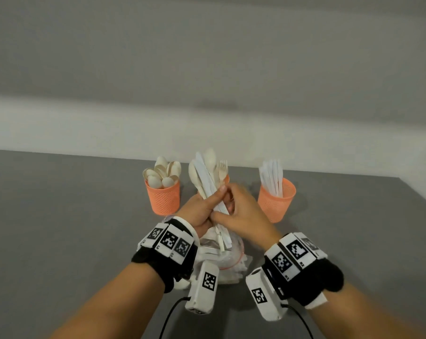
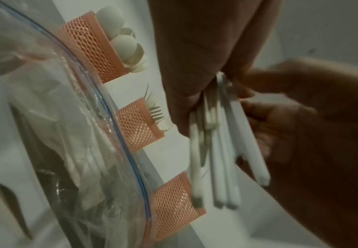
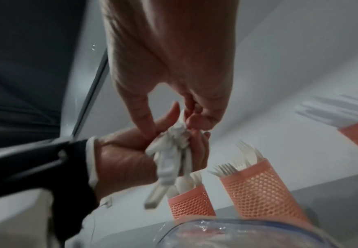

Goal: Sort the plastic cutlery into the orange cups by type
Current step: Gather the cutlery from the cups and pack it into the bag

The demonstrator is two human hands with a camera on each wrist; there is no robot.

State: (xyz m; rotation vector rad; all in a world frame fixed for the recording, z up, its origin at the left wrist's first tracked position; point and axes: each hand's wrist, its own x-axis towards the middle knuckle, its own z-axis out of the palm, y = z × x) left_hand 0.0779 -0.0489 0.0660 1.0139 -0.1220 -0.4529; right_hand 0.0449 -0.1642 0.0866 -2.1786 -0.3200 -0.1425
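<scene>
One mixed bundle of plastic cutlery, with spoons, white knives and a fork in it, stands upright over the middle of the counter, at about 12 o'clock from the person's wrists. The left hand has its fingers and thumb wrapped round the handles. The right hand meets the bundle from 3 o'clock, its fingertips pinching what looks like a single white knife handle, though blur in the wrist views makes that uncertain.

Three orange mesh cups stand in a row behind the bundle. The spoon cup is at 10 o'clock from it and full of spoon bowls. The knife cup is at 2 o'clock and holds white knives. The fork cup is between them, mostly hidden behind the bundle in the head view.

A clear zip bag with more cutlery inside lies on the counter at 6 o'clock from the hands, between the two wrists.
</scene>
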